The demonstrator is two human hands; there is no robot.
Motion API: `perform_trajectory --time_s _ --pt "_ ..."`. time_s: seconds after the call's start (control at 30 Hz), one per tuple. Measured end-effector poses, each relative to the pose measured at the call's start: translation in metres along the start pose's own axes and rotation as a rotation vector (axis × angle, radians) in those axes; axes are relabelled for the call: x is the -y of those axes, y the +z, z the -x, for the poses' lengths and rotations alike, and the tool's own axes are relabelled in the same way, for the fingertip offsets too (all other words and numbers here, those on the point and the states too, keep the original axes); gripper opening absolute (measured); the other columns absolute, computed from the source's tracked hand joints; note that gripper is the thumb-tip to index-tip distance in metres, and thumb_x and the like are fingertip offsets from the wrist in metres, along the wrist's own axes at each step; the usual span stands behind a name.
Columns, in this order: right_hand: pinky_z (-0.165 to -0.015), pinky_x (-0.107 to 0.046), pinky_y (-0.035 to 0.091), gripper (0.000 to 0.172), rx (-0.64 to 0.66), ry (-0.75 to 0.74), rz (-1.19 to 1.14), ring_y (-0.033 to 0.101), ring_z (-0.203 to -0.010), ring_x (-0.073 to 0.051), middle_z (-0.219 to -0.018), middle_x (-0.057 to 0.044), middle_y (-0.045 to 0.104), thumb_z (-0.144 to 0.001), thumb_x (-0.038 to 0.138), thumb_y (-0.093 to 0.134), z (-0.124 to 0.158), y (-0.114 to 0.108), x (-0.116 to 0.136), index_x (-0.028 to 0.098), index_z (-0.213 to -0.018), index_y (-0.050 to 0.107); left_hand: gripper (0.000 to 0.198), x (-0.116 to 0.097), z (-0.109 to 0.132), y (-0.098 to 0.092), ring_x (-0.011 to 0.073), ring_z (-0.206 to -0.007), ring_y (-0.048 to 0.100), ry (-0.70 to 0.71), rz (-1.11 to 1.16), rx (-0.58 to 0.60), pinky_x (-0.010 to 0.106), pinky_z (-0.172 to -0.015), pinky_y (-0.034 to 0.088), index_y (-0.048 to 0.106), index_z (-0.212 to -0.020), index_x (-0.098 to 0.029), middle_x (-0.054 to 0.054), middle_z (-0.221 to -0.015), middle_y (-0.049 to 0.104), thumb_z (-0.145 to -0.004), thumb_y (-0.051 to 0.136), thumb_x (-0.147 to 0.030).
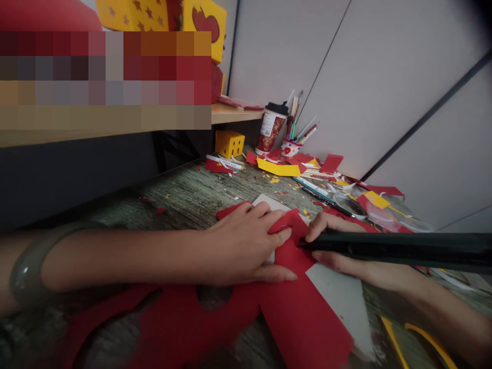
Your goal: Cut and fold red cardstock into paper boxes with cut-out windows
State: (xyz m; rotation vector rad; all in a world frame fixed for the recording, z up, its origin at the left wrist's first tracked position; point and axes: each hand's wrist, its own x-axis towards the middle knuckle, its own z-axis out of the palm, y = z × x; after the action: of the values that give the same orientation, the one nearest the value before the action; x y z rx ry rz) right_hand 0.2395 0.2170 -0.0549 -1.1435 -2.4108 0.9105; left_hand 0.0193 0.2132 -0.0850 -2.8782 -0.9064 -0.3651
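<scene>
My left hand (249, 246) lies palm down, fingers stretched out, pressing on red paper (303, 307). A bangle circles the wrist and a thin ring sits on one finger. Under the paper shows a pale grey board (338, 297). My right hand (338, 251), at the right, has its fingers closed around a long black tool (400, 251). The narrow tip of this tool meets the red paper just right of my left hand; its exact kind cannot be made out. A larger red sheet with cut-out holes (184, 318) spreads below my left forearm, blurred.
Across the back right lie red and yellow paper scraps (279, 166), pens (317, 187) and scissors (349, 205). Behind them stand a lidded paper cup (272, 128), a pen holder (292, 147) and a yellow box (229, 144). A wooden shelf (240, 115) overhangs the left; grey panels rise behind.
</scene>
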Motion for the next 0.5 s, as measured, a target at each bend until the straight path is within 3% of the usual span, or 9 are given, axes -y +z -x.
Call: perform_trajectory --time_s 0.17,0.23,0.33,0.43,0.5 --pt "-0.057 -0.023 0.039 0.014 -0.058 0.011 0.015 0.048 -0.065 -0.012 -0.076 0.001 0.054 -0.072 0.011 0.057 0.002 0.005 -0.001 0.021 -0.079 0.050 0.047 0.024 -0.010 -0.003 0.0255 -0.108 0.036 0.151 -0.011 0.045 0.039 -0.087 0.030 0.044 -0.121 -0.027 0.006 -0.133 0.035 -0.083 0.033 -0.052" --pt "-0.051 -0.021 0.038 0.017 -0.097 0.001 0.001 0.047 -0.059 -0.011 -0.071 0.002 0.053 -0.070 0.009 0.057 0.003 0.010 -0.006 0.022 -0.079 0.049 0.039 0.026 -0.011 -0.007 0.0268 -0.114 0.033 0.151 -0.070 0.020 0.041 -0.090 0.027 0.048 -0.117 -0.026 0.006 -0.130 0.040 -0.085 0.036 -0.045" --pt "-0.044 -0.020 0.035 0.019 -0.163 -0.009 -0.019 0.045 -0.051 -0.010 -0.065 0.004 0.052 -0.069 0.008 0.056 0.003 0.015 -0.010 0.022 -0.078 0.047 0.040 0.009 -0.003 -0.014 0.0274 -0.111 0.040 0.119 -0.103 -0.004 0.040 -0.089 0.031 0.056 -0.106 -0.018 0.009 -0.114 0.054 -0.085 0.036 -0.045" --pt "-0.048 -0.021 0.038 0.018 -0.144 0.010 -0.004 0.045 -0.055 -0.011 -0.067 0.003 0.052 -0.069 0.009 0.056 0.003 0.015 -0.006 0.022 -0.077 0.047 0.057 -0.021 0.012 -0.016 0.0300 -0.106 0.046 0.189 -0.083 -0.039 0.039 -0.079 0.040 0.053 -0.112 -0.012 0.014 -0.117 0.054 -0.079 0.037 -0.055" --pt "-0.052 -0.022 0.039 0.016 -0.121 0.024 0.009 0.047 -0.060 -0.012 -0.070 0.002 0.053 -0.069 0.010 0.056 0.003 0.013 0.000 0.021 -0.077 0.048 0.045 -0.036 0.022 -0.013 0.0293 -0.102 0.050 0.196 -0.114 -0.088 0.039 -0.077 0.041 0.054 -0.113 -0.012 0.013 -0.118 0.053 -0.078 0.045 -0.041"
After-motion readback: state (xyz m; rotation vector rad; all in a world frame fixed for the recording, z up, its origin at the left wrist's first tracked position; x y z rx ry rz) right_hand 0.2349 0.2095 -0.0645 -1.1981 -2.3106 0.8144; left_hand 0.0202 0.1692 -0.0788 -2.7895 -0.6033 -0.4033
